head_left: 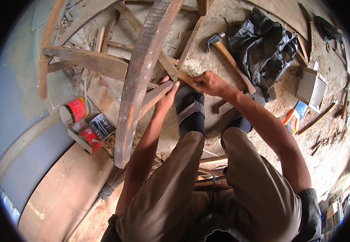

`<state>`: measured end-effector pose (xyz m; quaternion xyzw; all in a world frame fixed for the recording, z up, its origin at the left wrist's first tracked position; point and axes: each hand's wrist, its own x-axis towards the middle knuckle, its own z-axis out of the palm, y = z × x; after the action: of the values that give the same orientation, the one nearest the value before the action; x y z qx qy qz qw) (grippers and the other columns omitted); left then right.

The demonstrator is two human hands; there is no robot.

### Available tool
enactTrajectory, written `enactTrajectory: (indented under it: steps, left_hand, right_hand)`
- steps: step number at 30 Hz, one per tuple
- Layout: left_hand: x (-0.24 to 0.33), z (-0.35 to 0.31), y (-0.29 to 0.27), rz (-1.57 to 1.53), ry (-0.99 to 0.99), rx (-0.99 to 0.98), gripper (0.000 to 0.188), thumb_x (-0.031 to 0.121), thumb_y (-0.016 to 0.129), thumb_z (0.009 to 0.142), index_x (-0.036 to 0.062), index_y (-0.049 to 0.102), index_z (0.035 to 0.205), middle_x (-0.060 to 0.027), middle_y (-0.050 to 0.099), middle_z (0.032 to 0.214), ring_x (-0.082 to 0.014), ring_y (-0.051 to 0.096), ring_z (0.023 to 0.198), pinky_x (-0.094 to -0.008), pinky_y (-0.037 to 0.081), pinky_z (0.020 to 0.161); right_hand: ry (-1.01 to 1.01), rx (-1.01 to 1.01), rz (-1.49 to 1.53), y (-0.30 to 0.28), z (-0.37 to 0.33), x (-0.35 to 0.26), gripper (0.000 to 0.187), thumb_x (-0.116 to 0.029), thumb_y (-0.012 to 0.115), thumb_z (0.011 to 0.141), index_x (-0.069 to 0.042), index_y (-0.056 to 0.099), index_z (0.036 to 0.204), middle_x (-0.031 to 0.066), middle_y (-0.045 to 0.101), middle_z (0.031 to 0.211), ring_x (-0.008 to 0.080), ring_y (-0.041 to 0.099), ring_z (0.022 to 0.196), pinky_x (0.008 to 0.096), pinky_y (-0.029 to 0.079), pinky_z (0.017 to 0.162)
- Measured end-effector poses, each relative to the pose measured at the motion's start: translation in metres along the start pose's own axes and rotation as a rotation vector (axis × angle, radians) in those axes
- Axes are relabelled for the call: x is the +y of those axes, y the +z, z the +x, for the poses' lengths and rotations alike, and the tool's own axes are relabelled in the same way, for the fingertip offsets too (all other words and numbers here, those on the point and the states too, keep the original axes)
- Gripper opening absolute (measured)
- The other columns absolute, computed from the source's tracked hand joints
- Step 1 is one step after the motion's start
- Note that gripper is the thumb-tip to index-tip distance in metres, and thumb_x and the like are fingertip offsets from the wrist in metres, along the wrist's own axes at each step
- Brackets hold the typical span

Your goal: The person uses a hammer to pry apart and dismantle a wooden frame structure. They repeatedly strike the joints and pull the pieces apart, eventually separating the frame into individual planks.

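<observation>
A weathered wooden frame [140, 72] of joined bars stands in front of me, leaning across the left and middle of the view. My left hand [167, 97] is closed round the end of a short wooden rail [152, 99], its thumb near the joint. Against that joint sits a short, lighter wooden strip [188, 79]. Its right end is pinched in the fingers of my right hand [212, 83], just above my dark shoe. The palm side of both hands is hidden.
A hammer [233, 62] lies right of my right hand, beside a crumpled black plastic bag [259, 44]. Farther right are a handsaw [295, 117] and a pale box [312, 88]. Paint cans [75, 110] and a broom [112, 183] are at left. Wood scraps litter the floor.
</observation>
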<state>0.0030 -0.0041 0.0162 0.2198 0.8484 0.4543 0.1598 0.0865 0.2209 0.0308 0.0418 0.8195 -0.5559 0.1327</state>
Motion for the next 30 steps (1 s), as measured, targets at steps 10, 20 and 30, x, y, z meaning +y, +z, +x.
enactTrajectory:
  steps: [10, 20, 30]
  left_hand:
    - [0.006, 0.001, 0.003, -0.032, -0.071, 0.007, 0.037, 0.023, 0.065, 0.090, -0.0049, 0.056, 0.113, -0.0191, 0.055, 0.101, -0.0342, 0.055, 0.092, -0.0440, 0.045, 0.078]
    - [0.014, 0.013, 0.010, -0.023, -0.062, 0.057, 0.043, 0.029, 0.059, 0.094, -0.0070, 0.054, 0.117, -0.0252, 0.057, 0.106, -0.0375, 0.056, 0.098, -0.0449, 0.044, 0.084]
    - [0.022, 0.025, 0.024, -0.100, -0.140, 0.090, 0.062, 0.030, 0.081, 0.076, -0.0056, 0.053, 0.118, -0.0213, 0.063, 0.102, -0.0311, 0.061, 0.096, -0.0398, 0.047, 0.083]
  right_hand:
    - [0.168, 0.070, 0.242, 0.038, 0.001, -0.016, 0.025, -0.016, 0.057, 0.091, 0.002, 0.065, 0.076, 0.0097, 0.063, 0.056, 0.0182, 0.066, 0.052, 0.0327, 0.053, 0.055]
    - [0.279, 0.197, 0.345, 0.062, 0.013, -0.036, 0.025, -0.015, 0.051, 0.089, -0.002, 0.067, 0.074, 0.0093, 0.064, 0.056, 0.0207, 0.067, 0.054, 0.0352, 0.054, 0.057]
    - [0.097, 0.089, -0.160, 0.022, 0.016, -0.039, 0.025, -0.023, 0.055, 0.087, -0.003, 0.071, 0.087, 0.0234, 0.067, 0.082, 0.0389, 0.067, 0.078, 0.0461, 0.054, 0.074]
